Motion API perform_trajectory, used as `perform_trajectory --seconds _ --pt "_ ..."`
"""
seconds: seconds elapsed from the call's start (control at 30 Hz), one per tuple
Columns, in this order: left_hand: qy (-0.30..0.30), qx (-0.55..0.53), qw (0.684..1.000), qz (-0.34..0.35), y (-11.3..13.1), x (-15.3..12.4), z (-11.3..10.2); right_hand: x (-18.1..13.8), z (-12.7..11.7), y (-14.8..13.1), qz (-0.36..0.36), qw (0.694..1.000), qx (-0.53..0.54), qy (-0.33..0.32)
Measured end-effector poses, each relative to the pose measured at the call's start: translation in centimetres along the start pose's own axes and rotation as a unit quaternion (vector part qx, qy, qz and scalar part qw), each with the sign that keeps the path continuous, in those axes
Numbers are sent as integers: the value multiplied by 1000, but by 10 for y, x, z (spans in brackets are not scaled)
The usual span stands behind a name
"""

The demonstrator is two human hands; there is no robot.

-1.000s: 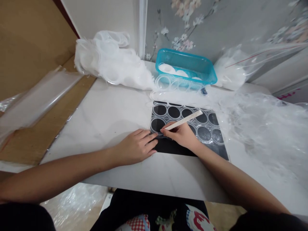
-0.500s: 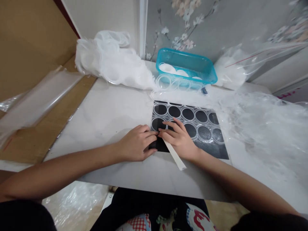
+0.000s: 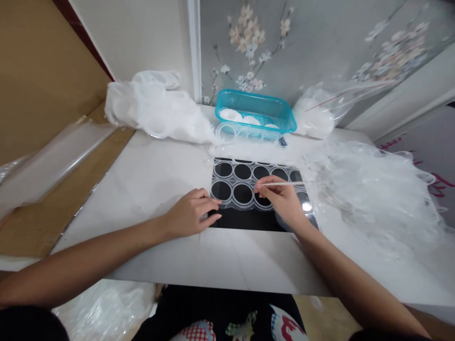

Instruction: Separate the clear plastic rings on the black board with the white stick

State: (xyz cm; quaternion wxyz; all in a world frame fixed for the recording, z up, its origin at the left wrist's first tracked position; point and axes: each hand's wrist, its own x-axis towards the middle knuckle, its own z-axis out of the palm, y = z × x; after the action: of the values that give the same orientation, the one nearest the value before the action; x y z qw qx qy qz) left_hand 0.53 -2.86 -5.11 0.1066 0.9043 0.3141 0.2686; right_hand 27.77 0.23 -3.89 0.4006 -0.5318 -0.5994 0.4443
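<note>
At centre frame, a clear ringed sheet [image 3: 232,182] is laid on a black board [image 3: 245,220], its lower-left corner seemingly steadied by the relaxed, unclenched left hand [image 3: 192,212]; a white strip [image 3: 293,183] is pinched (presumably for control) by the right hand [image 3: 282,198].

Black mat [image 3: 245,221], pale rings [image 3: 243,204]; whitish strip [image 3: 289,183]; bright turquoise basket [image 3: 265,105]; grey wall [image 3: 313,38], peach-and-white blossoms [image 3: 248,34]; and red-and-white checks on the patch [image 3: 201,331]!
</note>
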Motion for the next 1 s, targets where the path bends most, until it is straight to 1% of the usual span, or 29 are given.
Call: perform_trajectory --seconds 0.1,0.2,0.3,0.43,0.6,0.7,0.8,0.87,0.93,0.97,1.0 --pt "-1 51 998 32 3 1 0 1 13 0 2 999 5 -46" --pt "-12 99 993 67 6 1 -2 7 25 -6 -38 994 -15 -97" --pt "-14 125 988 89 6 1 -3 9 35 -9 -82 988 -54 -121" --pt "-23 139 986 94 5 -1 -2 4 45 -3 -102 985 -73 -118" --pt "-44 151 983 93 4 -4 1 3 48 3 -114 983 -79 -116" --pt "-54 148 984 89 4 -5 2 4 47 3 -168 974 -106 -108" --pt "-48 140 985 87 3 -6 3 -2 47 5 -248 951 -150 -110" --pt "-45 130 987 83 3 -6 3 -10 48 10 -306 922 -203 -121" --pt "-47 116 989 75 2 -5 3 -14 48 15 -381 872 -275 -140" --pt "-48 104 991 70 2 -5 2 -11 47 16 -415 844 -309 -145" --pt "-49 90 993 63 2 -4 2 -4 43 15 -441 822 -334 -137"
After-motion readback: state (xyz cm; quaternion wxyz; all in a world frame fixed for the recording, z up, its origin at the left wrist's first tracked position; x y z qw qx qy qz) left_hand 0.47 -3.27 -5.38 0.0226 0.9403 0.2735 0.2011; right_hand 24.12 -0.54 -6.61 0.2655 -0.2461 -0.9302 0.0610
